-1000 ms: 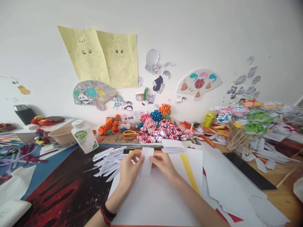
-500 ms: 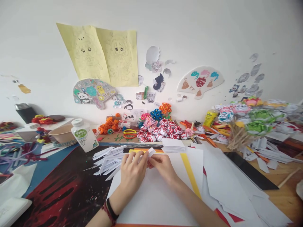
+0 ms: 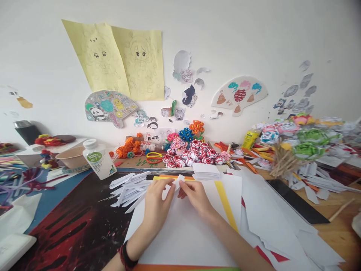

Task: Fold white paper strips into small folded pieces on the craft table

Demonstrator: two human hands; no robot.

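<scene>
A small white folded paper piece [image 3: 178, 181] is held up between my two hands, over the stacked white sheets [image 3: 186, 233]. My right hand [image 3: 195, 195] pinches its right side between thumb and fingers. On its left, my left hand [image 3: 158, 199] has thumb and index finger curved toward the paper, their tips at its edge; how firmly they grip is hard to see. Left of my hands lies a loose heap of folded white paper strips [image 3: 131, 188]. Just beyond the sheets sits a stack of white paper slips [image 3: 207, 171].
A white bottle [image 3: 99, 160] stands on the dark mat [image 3: 96, 226] at left. Red-and-white paper flowers [image 3: 194, 156] are piled at the back. Rightward lie a black flat strip [image 3: 297, 201], loose white sheets [image 3: 270, 210] and a bundle of wooden sticks [image 3: 284, 162].
My left hand's fingers have shifted left and opened into a wider curve, showing more of the paper piece. My right hand keeps its pinch. The camera view has tilted slightly.
</scene>
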